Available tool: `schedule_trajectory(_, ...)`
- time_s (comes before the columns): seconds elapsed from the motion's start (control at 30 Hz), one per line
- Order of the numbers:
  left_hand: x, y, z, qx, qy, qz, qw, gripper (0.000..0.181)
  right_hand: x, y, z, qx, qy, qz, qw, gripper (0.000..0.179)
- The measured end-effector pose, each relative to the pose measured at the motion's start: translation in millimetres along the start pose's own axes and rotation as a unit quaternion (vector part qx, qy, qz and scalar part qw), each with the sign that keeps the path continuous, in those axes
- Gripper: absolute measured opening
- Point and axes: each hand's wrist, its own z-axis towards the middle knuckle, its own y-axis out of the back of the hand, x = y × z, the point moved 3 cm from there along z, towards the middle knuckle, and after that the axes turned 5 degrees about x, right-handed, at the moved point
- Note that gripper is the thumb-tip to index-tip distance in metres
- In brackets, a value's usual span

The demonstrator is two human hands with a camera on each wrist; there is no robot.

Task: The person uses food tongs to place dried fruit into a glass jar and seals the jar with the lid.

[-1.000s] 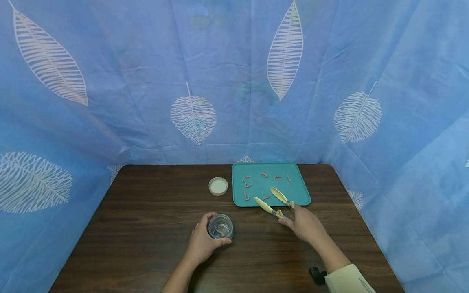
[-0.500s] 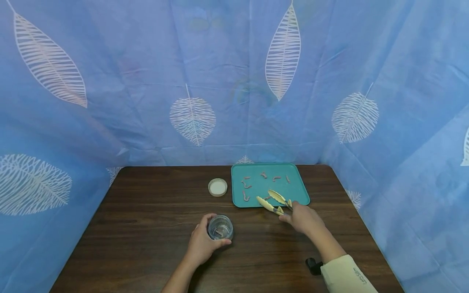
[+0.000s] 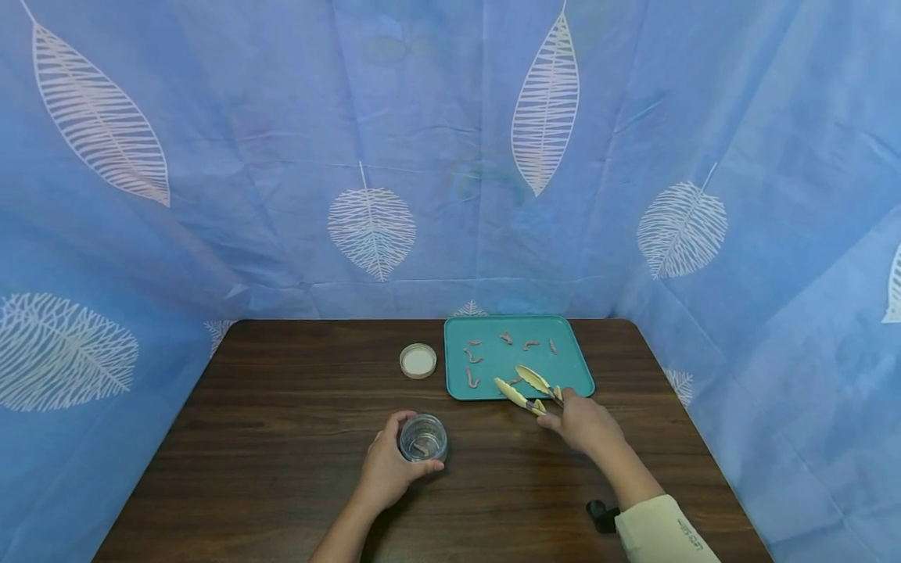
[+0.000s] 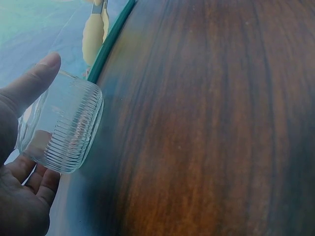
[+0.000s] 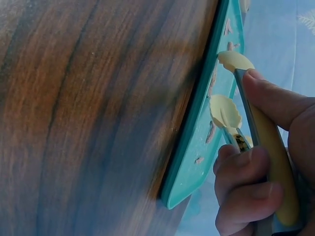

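My left hand point(image 3: 387, 467) grips a clear glass jar point(image 4: 74, 130), ribbed near its base, with fingers and thumb on opposite sides of it. Through the jar's open mouth a small pale piece point(image 3: 420, 448) shows at the bottom. In my right hand point(image 3: 590, 426) is a pair of tongs point(image 3: 511, 392) with pale yellow scalloped tips, spread apart over the near edge of a teal tray point(image 3: 563, 375). A pink worm-like piece point(image 3: 516, 381) lies between the tips. Several more pink worm-like pieces point(image 3: 472, 378) are scattered across the tray.
A round lid point(image 3: 418, 361), its white inside facing up, lies left of the tray. All stands on a dark wooden table point(image 3: 296, 407), with blue leaf-print cloth point(image 3: 436, 234) hanging behind and at both sides. A black device point(image 3: 601, 516) is at my right wrist.
The tongs' tips have drawn a little closer together around the near pink piece, and the right hand has shifted slightly forward. The left hand and jar stay put.
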Motion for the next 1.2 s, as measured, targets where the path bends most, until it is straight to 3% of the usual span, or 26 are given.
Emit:
schedule_trajectory(0.5, 1.1, -1.0, 1.1, 0.000, 0.004, 0.004, 1.0000, 0.099, -1.6, -2.3, 1.3, 0.009, -0.005, 0.001, 0.9999, 0.088)
schedule_trajectory(1.2, 2.7, -2.4, 1.9, -0.002, 0.013, 0.004, 0.9999, 0.098, -7.1, -6.3, 3.7, -0.007, 0.001, 0.002, 1.0000, 0.083)
